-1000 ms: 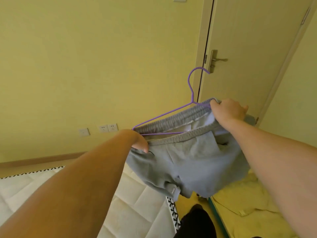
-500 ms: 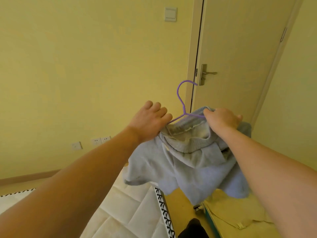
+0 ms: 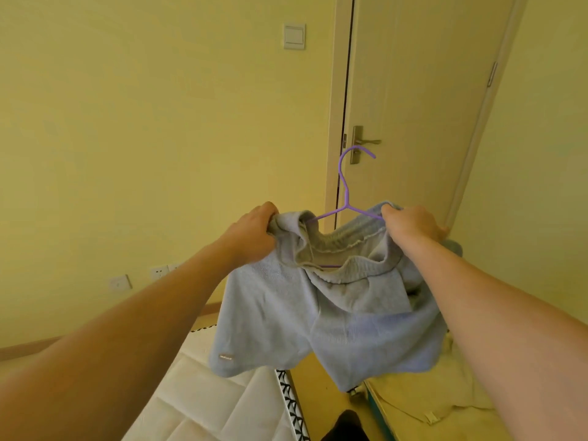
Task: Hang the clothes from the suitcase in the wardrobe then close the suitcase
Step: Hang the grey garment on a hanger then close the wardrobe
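Grey shorts (image 3: 321, 313) draped over purple hanger (image 3: 345, 189), waistband gripped at one end by left hand (image 3: 254, 233), at other by right hand (image 3: 410, 226); mattress (image 3: 203, 393) below; door (image 3: 420, 106) behind

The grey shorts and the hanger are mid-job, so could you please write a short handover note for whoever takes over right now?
Left hand: grips the left end of the grey shorts at the waistband.
Right hand: grips the right end of the waistband.
The purple hanger sits inside the waistband, hook up, held in the air in front of the closed door.
The open suitcase lies at lower right, beside the mattress.
Done: shorts are on the hanger.
Left: hang them in the wardrobe, which is out of view, then close the suitcase.
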### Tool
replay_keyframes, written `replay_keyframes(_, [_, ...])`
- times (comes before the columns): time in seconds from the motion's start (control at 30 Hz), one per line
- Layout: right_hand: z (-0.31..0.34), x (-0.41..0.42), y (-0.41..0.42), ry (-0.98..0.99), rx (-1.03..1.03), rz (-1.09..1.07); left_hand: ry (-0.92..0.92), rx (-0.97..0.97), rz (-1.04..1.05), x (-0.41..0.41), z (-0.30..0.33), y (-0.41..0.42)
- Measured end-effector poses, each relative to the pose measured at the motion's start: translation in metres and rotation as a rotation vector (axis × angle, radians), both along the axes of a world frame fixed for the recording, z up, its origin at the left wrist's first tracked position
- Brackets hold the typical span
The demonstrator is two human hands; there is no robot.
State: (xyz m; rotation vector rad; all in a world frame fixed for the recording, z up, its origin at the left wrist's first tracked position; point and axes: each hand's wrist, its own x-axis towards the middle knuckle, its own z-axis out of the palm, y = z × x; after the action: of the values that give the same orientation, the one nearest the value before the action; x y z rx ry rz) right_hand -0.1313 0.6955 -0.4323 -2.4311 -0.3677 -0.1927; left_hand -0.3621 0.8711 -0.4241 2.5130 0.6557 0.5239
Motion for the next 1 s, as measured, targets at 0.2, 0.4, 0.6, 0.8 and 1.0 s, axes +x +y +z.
replay_keyframes(0.2, [-0.001,-0.01,0.01,0.005,0.006,0.061,0.485,0.195,0.067,0.026,0.012,-0.009])
replay_keyframes(0.4, [0.002,-0.003,-0.011,0.029,0.007,0.167,0.107,0.039,-0.039,0.044,0.0,-0.019])
replay_keyframes(0.6, [0.021,0.008,-0.05,-0.161,-0.138,0.23,-0.081,0.176,-0.036,0.061,0.012,-0.031])
replay_keyframes(0.8, [0.054,0.005,-0.115,-0.359,-0.198,0.211,-0.234,0.066,-0.245,0.092,0.033,-0.055])
replay_keyframes(1.0, [0.096,-0.019,-0.197,-0.383,-0.271,0.146,-0.301,-0.042,-0.493,0.126,0.066,-0.112])
